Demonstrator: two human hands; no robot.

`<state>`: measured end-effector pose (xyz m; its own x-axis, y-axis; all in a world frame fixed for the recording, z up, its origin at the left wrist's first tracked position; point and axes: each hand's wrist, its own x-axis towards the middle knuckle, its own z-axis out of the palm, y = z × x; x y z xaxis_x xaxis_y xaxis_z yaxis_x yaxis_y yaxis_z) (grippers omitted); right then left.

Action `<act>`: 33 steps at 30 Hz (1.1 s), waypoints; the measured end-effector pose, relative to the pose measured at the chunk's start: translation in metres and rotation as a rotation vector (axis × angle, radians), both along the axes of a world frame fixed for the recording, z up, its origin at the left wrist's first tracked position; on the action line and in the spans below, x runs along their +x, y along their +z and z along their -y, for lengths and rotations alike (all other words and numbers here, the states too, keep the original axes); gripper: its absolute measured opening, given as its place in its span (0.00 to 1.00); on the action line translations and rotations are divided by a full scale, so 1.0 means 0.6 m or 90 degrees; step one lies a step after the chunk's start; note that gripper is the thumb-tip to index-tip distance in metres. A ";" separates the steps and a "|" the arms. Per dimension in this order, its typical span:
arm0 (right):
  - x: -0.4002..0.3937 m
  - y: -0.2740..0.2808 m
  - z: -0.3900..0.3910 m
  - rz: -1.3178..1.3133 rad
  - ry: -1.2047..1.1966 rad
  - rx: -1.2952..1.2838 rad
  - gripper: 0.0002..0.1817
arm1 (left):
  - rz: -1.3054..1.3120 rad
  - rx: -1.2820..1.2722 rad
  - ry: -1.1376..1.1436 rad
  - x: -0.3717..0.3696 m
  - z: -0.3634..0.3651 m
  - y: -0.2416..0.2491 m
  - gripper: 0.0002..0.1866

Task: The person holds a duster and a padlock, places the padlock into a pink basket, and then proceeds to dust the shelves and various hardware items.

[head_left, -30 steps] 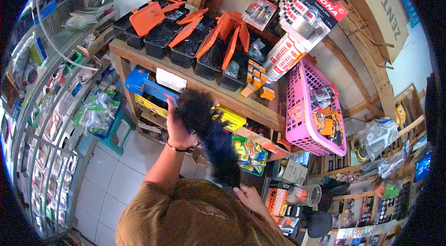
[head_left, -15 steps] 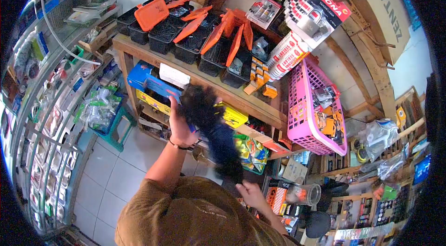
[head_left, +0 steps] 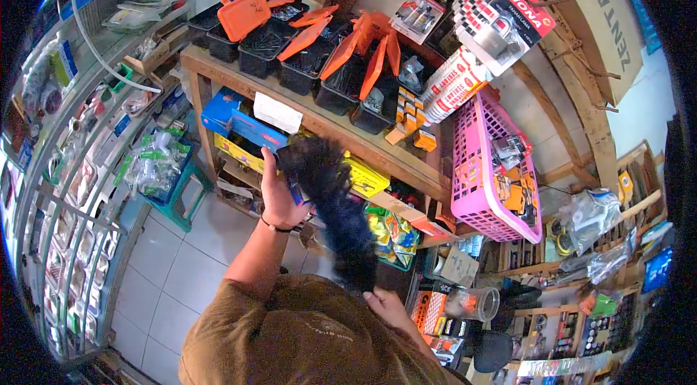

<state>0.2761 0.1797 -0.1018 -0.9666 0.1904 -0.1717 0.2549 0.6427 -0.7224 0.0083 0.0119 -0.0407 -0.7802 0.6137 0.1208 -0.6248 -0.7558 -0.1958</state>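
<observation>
A black, fluffy feather duster (head_left: 345, 218) slants across the middle of the view. At its lower end, my right hand (head_left: 388, 306) is closed around it; the handle itself is hidden. The duster's upper end lies against my left hand (head_left: 282, 197), whose thumb points up and whose other fingers are mostly covered. A small blue edge shows between the left palm and the duster, on something I cannot make out. Just beyond the left hand are a blue box (head_left: 243, 123) and a yellow box (head_left: 367, 176) on the shelf under the wooden bench (head_left: 312, 118).
Black bins with orange lids (head_left: 243, 16) stand in a row on the bench. Right of them are sealant tubes (head_left: 454, 83), hanging padlock packs (head_left: 501, 25) and a pink basket (head_left: 472, 174). A green stool (head_left: 185, 203) and wire racks (head_left: 65, 218) stand to the left.
The duster has shifted slightly within my hands and looks less smeared. My left hand stays nearly in place. The whole view has moved a little, so the bench sits slightly further right.
</observation>
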 end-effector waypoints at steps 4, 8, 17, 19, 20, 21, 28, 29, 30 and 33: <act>-0.002 0.012 -0.009 0.062 -0.102 0.018 0.20 | -0.374 0.089 0.000 -0.024 -0.010 -0.035 0.39; -0.007 0.019 0.001 0.067 -0.072 0.021 0.20 | -0.176 -0.063 0.040 0.005 0.003 -0.004 0.41; -0.009 0.031 0.003 0.046 -0.003 0.032 0.19 | -0.215 -0.001 0.016 -0.011 -0.010 -0.046 0.38; -0.009 0.029 0.000 0.012 0.010 0.017 0.19 | -0.347 0.091 0.008 -0.023 -0.016 -0.024 0.38; -0.008 0.022 -0.008 0.013 0.014 0.018 0.19 | -0.265 0.022 -0.012 -0.006 0.003 -0.020 0.47; -0.008 0.015 -0.014 0.024 -0.055 -0.030 0.18 | -0.183 -0.030 0.018 -0.001 0.004 -0.012 0.45; -0.005 0.017 -0.019 0.002 0.032 0.040 0.20 | -0.402 0.141 -0.017 -0.023 -0.021 -0.036 0.43; -0.003 0.008 -0.024 0.023 -0.052 -0.022 0.20 | -0.279 0.077 0.001 -0.006 -0.009 -0.016 0.43; -0.003 0.011 -0.020 0.045 -0.137 -0.084 0.19 | -0.156 0.013 0.016 0.007 -0.002 0.003 0.43; -0.007 0.031 -0.008 0.014 0.000 0.002 0.20 | -0.213 -0.039 0.023 -0.004 -0.022 -0.033 0.38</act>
<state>0.2720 0.1847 -0.0830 -0.9626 0.1909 -0.1920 0.2705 0.6449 -0.7148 0.0057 0.0249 -0.0605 -0.7253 0.6002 0.3374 -0.6192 -0.7828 0.0615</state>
